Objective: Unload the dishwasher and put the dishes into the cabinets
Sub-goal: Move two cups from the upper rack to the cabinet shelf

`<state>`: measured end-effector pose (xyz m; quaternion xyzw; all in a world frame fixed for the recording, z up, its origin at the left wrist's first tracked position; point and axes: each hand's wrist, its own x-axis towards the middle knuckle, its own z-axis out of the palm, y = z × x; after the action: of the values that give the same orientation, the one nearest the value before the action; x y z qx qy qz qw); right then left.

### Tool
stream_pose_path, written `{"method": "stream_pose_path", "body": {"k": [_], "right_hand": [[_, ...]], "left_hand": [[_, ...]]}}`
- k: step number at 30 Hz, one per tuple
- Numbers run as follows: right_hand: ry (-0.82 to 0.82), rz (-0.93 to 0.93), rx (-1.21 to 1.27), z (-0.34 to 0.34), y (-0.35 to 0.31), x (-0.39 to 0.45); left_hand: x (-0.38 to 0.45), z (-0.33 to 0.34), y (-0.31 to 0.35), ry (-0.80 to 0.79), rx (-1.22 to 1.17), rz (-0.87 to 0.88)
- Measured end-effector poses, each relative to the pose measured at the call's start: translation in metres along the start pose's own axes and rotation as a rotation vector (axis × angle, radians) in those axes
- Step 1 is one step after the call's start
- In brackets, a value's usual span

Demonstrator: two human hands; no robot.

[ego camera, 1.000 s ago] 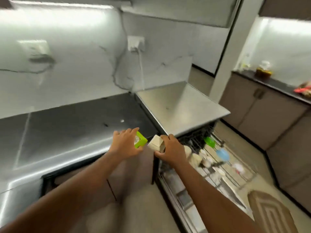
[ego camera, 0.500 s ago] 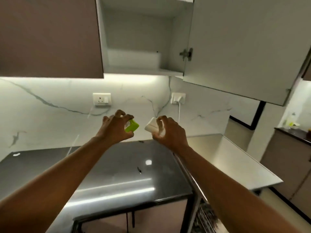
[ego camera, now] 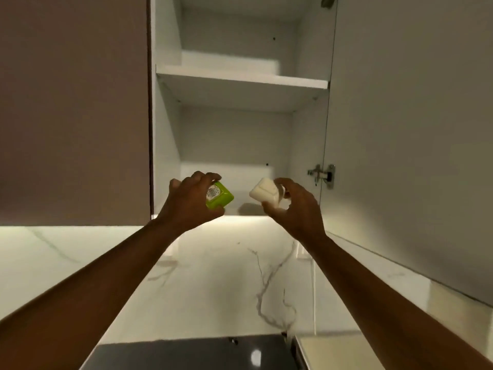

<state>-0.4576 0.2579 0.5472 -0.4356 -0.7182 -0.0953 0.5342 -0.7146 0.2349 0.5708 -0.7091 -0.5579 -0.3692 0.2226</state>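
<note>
Both arms raised toward open white wall cabinet (ego camera: 170, 145). Left hand (ego camera: 190, 201) grips small lime-green square plastic container (ego camera: 220, 196), fingers curled over its top, thumb under; the face turned to camera carries a white label with a barcode, corners rounded, glossy. Right hand (ego camera: 294, 206) holds small cream-white square plastic container (ego camera: 265, 192), fingers curled behind it, thumb below; its visible face has stepped ridges, corners rounded, tilted. Both containers held in the air in front of the cabinet's lower compartment, just beside each other, not touching, above the bottom shelf level. White middle shelf (ego camera: 240, 77) above them. Grey cabinet door (ego camera: 410, 129) swung open on the right, metal hinge (ego camera: 324, 174) near the right hand. Brown closed cabinet door (ego camera: 72, 108) at left. White marble-veined backsplash (ego camera: 218, 284) below, dark glossy bench (ego camera: 192, 353) at bottom edge.
</note>
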Motion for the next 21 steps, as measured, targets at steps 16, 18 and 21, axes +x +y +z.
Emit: {"method": "stream_pose_path", "body": {"k": [16,18,21], "right_hand": [[-0.405,0.293,-0.093,0.065,0.101,0.126],[-0.474,0.311,-0.132,0.070,0.109,0.137],[-0.570,0.333,-0.199,0.080,0.117,0.149]], "left_hand": [[0.154,0.103,-0.003,-0.531,-0.230,0.020],[0.166,0.113,-0.003,-0.602,-0.319,0.007],[0.182,0.132,-0.002,-0.683,-0.329,0.022]]}}
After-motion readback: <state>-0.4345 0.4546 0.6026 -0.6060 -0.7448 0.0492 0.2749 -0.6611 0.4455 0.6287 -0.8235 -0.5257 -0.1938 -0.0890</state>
